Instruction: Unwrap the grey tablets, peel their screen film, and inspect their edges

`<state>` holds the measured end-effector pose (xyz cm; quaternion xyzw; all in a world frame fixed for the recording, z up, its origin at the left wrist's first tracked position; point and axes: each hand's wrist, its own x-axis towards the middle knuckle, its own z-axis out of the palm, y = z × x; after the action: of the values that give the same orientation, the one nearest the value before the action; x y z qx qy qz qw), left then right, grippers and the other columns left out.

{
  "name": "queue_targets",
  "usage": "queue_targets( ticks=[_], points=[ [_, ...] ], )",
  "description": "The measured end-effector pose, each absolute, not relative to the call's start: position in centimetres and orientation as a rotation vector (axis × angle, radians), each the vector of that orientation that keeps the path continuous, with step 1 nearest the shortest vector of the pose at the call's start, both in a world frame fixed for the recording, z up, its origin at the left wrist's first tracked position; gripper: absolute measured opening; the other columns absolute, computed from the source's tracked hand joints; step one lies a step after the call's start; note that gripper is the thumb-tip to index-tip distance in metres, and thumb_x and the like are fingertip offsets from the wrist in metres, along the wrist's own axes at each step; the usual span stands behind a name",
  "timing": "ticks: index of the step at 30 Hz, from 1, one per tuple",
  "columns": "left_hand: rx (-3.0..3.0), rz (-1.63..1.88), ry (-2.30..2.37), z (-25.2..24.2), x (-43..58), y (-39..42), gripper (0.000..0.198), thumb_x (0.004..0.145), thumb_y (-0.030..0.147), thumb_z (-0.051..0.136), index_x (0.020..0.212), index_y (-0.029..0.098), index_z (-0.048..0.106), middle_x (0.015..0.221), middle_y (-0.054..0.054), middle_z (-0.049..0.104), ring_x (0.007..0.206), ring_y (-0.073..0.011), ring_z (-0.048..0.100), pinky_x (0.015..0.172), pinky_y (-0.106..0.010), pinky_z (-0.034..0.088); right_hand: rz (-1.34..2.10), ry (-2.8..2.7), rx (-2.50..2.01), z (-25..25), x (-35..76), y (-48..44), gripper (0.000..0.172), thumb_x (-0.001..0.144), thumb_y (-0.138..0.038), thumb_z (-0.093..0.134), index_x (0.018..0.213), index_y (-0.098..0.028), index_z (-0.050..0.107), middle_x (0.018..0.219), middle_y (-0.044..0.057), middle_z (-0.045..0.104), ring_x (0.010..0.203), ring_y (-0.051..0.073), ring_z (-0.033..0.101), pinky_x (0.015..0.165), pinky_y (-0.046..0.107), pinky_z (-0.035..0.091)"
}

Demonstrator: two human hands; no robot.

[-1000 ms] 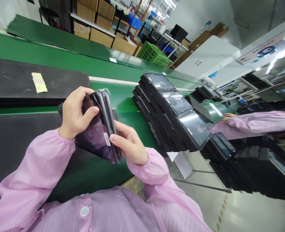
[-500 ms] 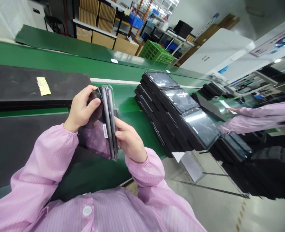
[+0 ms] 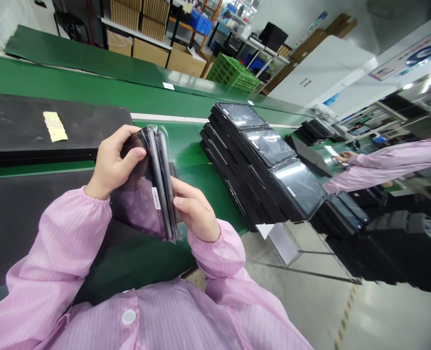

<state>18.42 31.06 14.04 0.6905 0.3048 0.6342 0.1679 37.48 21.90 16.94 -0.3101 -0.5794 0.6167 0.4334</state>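
Observation:
Between my two hands a small bundle of tablets [image 3: 138, 206] in clear plastic sleeves stands on edge, slightly tilted. A white barcode label shows along one edge. My left hand [image 3: 113, 163] grips the bundle's far left side, thumb across the dark glossy face. On the opposite side my right hand [image 3: 195, 209] is closed on the edges, thumb in front; some of its fingers are hidden behind. Beneath the bundle lie a flat black sheet [image 3: 22, 218] and the green work surface [image 3: 197, 155].
To the right stand stacked black trays [image 3: 241, 160] with screens on top. A black slab [image 3: 11, 114] bearing a yellow note [image 3: 55, 126] lies at left. Another person's sleeve [image 3: 390, 155] shows at far right, beyond more dark stacks [image 3: 394, 243]. A green crate [image 3: 232, 73] sits behind.
The view has shifted slightly, so the surroundings sit a little left and higher. Both hands keep their hold on the tablets, whose edges look slightly more fanned apart.

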Motion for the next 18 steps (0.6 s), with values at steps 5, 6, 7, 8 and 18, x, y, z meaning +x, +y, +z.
queue_targets(
  ticks=[5, 6, 7, 8, 18],
  points=[
    [1.924, 1.771, 0.892, 14.2, 18.5, 30.6, 0.048, 0.086, 0.069, 0.058, 0.099, 0.024, 0.066, 0.081, -0.002, 0.066, 0.07, -0.0198, 0.06, 0.065, -0.034, 0.045, 1.539, -1.438, -0.824, 16.7, 37.9, 21.7, 0.052, 0.08, -0.031, 0.055, 0.128, -0.017, 0.067, 0.12, 0.004, 0.073, 0.116, 0.026, 0.064, 0.115, 0.044, 0.041],
    [1.927, 1.768, 0.891, 14.3, 18.5, 30.5, 0.048, 0.086, 0.07, 0.057, 0.099, 0.024, 0.066, 0.081, -0.002, 0.066, 0.07, -0.0201, 0.06, 0.065, -0.034, 0.046, 1.532, -1.444, -0.849, 16.6, 38.0, 21.7, 0.052, 0.08, -0.033, 0.055, 0.127, -0.017, 0.068, 0.118, 0.005, 0.073, 0.114, 0.027, 0.065, 0.113, 0.044, 0.043],
    [1.936, 1.769, 0.889, 14.3, 18.5, 30.4, 0.048, 0.086, 0.07, 0.057, 0.099, 0.024, 0.066, 0.082, -0.003, 0.067, 0.071, -0.0204, 0.061, 0.065, -0.035, 0.046, 1.528, -1.455, -0.868, 16.6, 38.0, 21.6, 0.052, 0.079, -0.034, 0.054, 0.126, -0.017, 0.068, 0.117, 0.005, 0.073, 0.112, 0.027, 0.065, 0.11, 0.045, 0.044],
    [1.948, 1.774, 0.888, 14.3, 18.5, 30.3, 0.048, 0.087, 0.07, 0.056, 0.099, 0.024, 0.066, 0.083, -0.003, 0.068, 0.071, -0.0206, 0.062, 0.065, -0.035, 0.047, 1.526, -1.467, -0.881, 16.5, 38.1, 21.6, 0.052, 0.079, -0.036, 0.054, 0.125, -0.016, 0.068, 0.116, 0.006, 0.073, 0.11, 0.028, 0.065, 0.108, 0.045, 0.046],
    [1.997, 1.856, 0.818, 14.3, 18.3, 29.3, 0.046, 0.09, 0.066, 0.054, 0.104, 0.024, 0.067, 0.09, -0.005, 0.071, 0.079, -0.022, 0.065, 0.069, -0.036, 0.05, 1.563, -1.499, -0.797, 16.7, 38.0, 20.7, 0.053, 0.082, -0.043, 0.069, 0.129, -0.02, 0.065, 0.108, 0.004, 0.074, 0.095, 0.022, 0.069, 0.096, 0.04, 0.055]
  ],
)
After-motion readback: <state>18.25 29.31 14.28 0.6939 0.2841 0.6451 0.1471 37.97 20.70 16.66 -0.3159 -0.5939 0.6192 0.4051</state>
